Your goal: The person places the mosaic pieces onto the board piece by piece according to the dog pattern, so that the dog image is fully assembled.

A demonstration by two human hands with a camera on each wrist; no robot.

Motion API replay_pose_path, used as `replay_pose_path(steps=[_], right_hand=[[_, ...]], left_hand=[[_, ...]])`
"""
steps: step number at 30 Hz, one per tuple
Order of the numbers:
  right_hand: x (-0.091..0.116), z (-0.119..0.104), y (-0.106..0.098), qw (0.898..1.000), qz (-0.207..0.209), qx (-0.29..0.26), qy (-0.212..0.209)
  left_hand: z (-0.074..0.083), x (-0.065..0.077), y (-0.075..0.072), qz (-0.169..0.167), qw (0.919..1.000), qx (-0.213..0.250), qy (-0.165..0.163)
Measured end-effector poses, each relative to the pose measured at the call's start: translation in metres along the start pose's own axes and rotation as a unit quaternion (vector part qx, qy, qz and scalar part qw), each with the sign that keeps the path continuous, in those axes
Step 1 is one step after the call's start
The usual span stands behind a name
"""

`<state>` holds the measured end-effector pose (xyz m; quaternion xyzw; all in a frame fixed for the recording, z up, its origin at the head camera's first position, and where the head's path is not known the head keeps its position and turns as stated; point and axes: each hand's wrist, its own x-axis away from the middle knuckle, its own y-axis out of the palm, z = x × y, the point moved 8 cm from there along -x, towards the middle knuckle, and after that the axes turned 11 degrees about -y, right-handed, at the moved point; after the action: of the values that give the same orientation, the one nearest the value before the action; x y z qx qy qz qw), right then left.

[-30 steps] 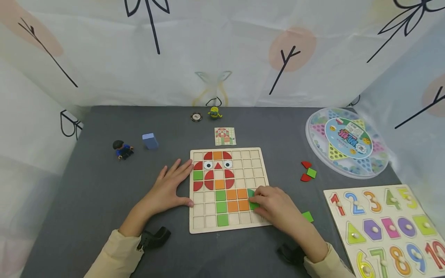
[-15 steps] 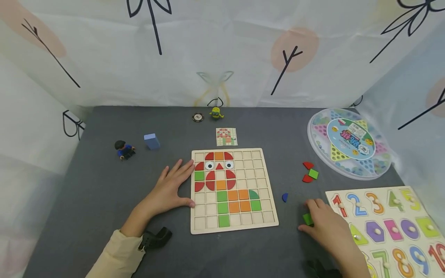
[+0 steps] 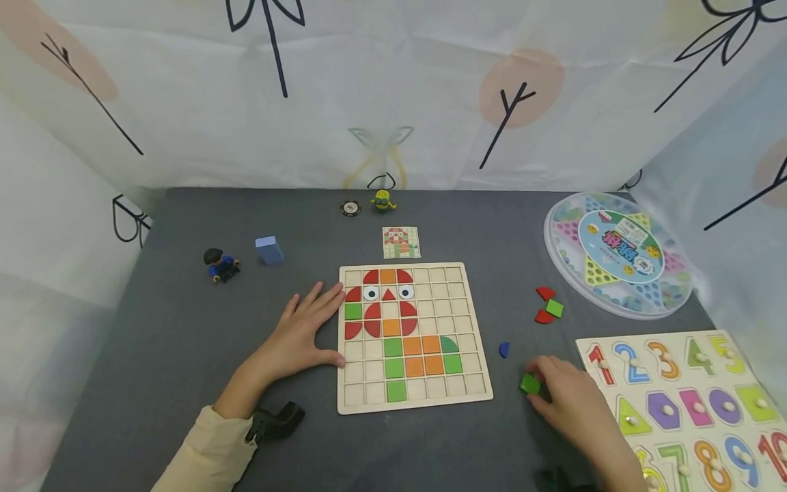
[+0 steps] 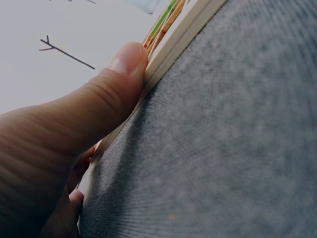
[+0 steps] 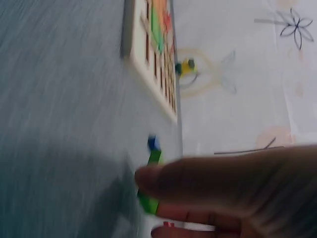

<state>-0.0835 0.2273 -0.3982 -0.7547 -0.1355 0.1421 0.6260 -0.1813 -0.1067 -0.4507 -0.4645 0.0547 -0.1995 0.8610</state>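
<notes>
A wooden grid board [image 3: 441, 307] lies mid-table, with red, orange and green tiles and two eye tiles set in its cells. My left hand [image 3: 301, 336] touches the board's left edge, fingers spread; in the left wrist view the thumb [image 4: 116, 79] presses against the board's side [image 4: 171, 57]. Right of the board, my right hand [image 3: 573, 402] pinches a green square tile [image 3: 530, 384] between thumb and fingers. The right wrist view shows that thumb [image 5: 163, 179] across the tile, hiding part of it.
A small blue tile [image 3: 504, 350] lies between board and right hand. Beyond are red tiles [image 3: 544, 316] and a green tile [image 3: 555, 308]. A picture card [image 3: 401, 242], toy figure [image 3: 221, 265], blue block [image 3: 269, 251], round game box [image 3: 565, 273] and number puzzle [image 3: 670, 372] surround the board.
My right hand left a green piece on the board, moved right, took hold of the green square tile and shifted it slightly left. The blue tile came into view. My left hand stayed put.
</notes>
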Motion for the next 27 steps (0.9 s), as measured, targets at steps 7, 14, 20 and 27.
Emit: replay_pose_path(steps=[7, 14, 20, 27], right_hand=[[-0.034, -0.051, 0.007, 0.989, 0.022, -0.053, -0.137], [-0.051, -0.082, 0.021, 0.974, -0.019, -0.066, -0.215], [-0.047, -0.082, 0.022, 0.972, -0.012, -0.065, -0.225], [-0.045, -0.086, 0.021, 0.969, 0.008, -0.080, -0.234]], left_hand=[[-0.001, -0.002, 0.001, -0.004, 1.0000, 0.000, -0.004], [-0.001, -0.002, 0.002, 0.000, 1.0000, -0.002, 0.001], [0.001, -0.002, 0.000, 0.003, 1.0000, -0.006, 0.003], [0.000, -0.001, 0.001, -0.002, 1.0000, -0.002, 0.000]])
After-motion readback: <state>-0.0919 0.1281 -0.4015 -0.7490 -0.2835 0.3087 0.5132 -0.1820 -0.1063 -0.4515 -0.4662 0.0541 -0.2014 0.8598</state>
